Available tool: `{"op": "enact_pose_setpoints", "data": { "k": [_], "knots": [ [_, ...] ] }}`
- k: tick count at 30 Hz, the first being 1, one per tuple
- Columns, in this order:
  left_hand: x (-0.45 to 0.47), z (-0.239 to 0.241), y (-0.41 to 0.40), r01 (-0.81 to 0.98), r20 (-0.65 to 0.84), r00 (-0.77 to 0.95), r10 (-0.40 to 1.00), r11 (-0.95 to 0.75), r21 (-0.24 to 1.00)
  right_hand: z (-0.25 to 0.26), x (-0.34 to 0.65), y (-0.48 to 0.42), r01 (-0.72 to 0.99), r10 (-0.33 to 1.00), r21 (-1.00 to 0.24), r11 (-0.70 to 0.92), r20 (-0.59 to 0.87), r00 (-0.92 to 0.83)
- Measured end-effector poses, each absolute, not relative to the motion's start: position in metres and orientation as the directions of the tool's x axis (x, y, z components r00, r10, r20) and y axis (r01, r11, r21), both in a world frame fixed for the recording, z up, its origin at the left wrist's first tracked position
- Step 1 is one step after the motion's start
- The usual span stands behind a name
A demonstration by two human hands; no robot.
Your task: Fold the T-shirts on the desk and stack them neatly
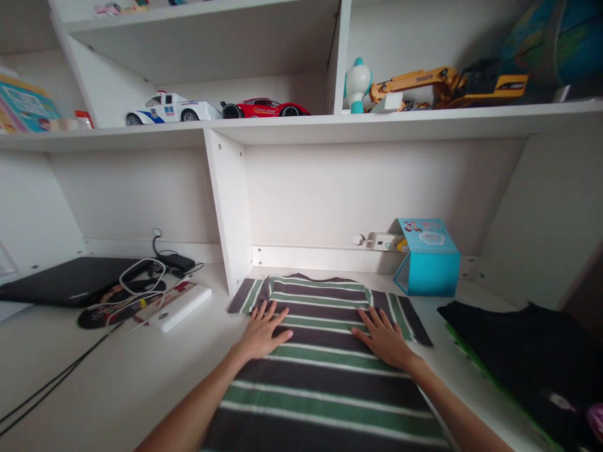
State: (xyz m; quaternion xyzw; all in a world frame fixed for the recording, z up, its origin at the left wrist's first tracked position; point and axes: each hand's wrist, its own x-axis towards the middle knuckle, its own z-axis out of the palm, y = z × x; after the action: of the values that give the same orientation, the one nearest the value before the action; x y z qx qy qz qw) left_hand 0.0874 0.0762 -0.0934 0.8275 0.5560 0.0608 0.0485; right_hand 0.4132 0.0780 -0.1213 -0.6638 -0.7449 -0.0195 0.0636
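A striped shirt [325,383] in dark grey, green and white lies flat on the white desk [117,376], its short sleeves spread toward the back. My left hand [261,333] rests palm down on the shirt's upper left part, fingers apart. My right hand [384,339] lies flat on the upper right part, near the right sleeve, fingers also spread. Neither hand holds anything.
A blue box [428,257] stands behind the shirt at the right. Dark clothes [532,358] lie at the far right. A laptop [66,279], cables [141,276] and a white device [176,307] sit at the left. Toy cars [217,110] and a toy excavator [447,85] are on the shelf above.
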Motion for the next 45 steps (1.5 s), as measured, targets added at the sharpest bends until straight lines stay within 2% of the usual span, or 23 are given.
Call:
{"op": "enact_pose_setpoints", "data": {
  "k": [4, 9, 13, 17, 19, 24, 27, 29, 31, 34, 38, 41, 43, 45],
  "knots": [
    [0.094, -0.09, 0.078, 0.927, 0.008, 0.342, 0.94, -0.339, 0.163, -0.125, 0.429, 0.093, 0.994, 0.994, -0.049, 0.101, 0.046, -0.099],
    [0.085, -0.067, 0.101, 0.915, -0.131, 0.378, 0.917, -0.348, 0.201, -0.104, 0.429, 0.098, 0.992, 0.994, -0.072, 0.104, -0.03, -0.106],
    [0.049, -0.063, 0.128, 0.977, -0.07, 0.17, 0.983, -0.159, 0.142, -0.09, 0.399, 0.068, 0.976, 0.978, -0.081, 0.204, -0.024, -0.206],
    [0.017, -0.079, 0.135, 0.991, -0.027, 0.07, 0.997, -0.066, 0.119, -0.087, 0.367, 0.023, 0.89, 0.905, -0.216, 0.401, -0.061, -0.422],
    [0.01, -0.082, 0.132, 0.989, 0.04, 0.059, 0.997, -0.064, 0.134, -0.083, 0.358, 0.009, 0.888, 0.904, -0.233, 0.397, -0.069, -0.423],
    [0.008, -0.071, 0.131, 0.987, 0.123, -0.068, 0.99, 0.049, 0.153, -0.061, 0.337, -0.009, 0.934, 0.928, -0.154, 0.321, -0.145, -0.343],
    [0.007, -0.068, 0.137, 0.961, 0.127, -0.17, 0.977, 0.136, 0.241, -0.05, 0.312, -0.026, 0.853, 0.853, -0.268, 0.448, -0.159, -0.497],
    [0.006, -0.069, 0.143, 0.925, 0.104, -0.229, 0.968, 0.184, 0.332, -0.048, 0.291, -0.037, 0.748, 0.768, -0.382, 0.542, -0.137, -0.626],
    [0.005, -0.071, 0.148, 0.876, 0.065, -0.271, 0.96, 0.219, 0.429, -0.048, 0.273, -0.045, 0.673, 0.714, -0.437, 0.597, -0.095, -0.694],
    [0.007, -0.071, 0.151, 0.752, -0.041, -0.286, 0.957, 0.251, 0.609, -0.042, 0.252, -0.05, 0.669, 0.728, -0.401, 0.625, -0.009, -0.685],
    [0.016, -0.059, 0.153, 0.47, -0.176, -0.189, 0.966, 0.246, 0.848, -0.038, 0.231, -0.055, 0.66, 0.726, -0.358, 0.66, 0.079, -0.683],
    [0.027, -0.047, 0.155, 0.259, -0.207, -0.108, 0.972, 0.229, 0.939, -0.053, 0.209, -0.068, 0.563, 0.615, -0.303, 0.769, 0.112, -0.78],
    [0.032, -0.04, 0.158, 0.15, -0.206, -0.079, 0.975, 0.216, 0.965, -0.067, 0.191, -0.079, 0.518, 0.547, -0.242, 0.821, 0.072, -0.834],
    [0.035, -0.036, 0.162, 0.069, -0.2, -0.076, 0.977, 0.206, 0.976, -0.077, 0.173, -0.091, 0.569, 0.585, -0.205, 0.796, 0.02, -0.811]
  ]
}}
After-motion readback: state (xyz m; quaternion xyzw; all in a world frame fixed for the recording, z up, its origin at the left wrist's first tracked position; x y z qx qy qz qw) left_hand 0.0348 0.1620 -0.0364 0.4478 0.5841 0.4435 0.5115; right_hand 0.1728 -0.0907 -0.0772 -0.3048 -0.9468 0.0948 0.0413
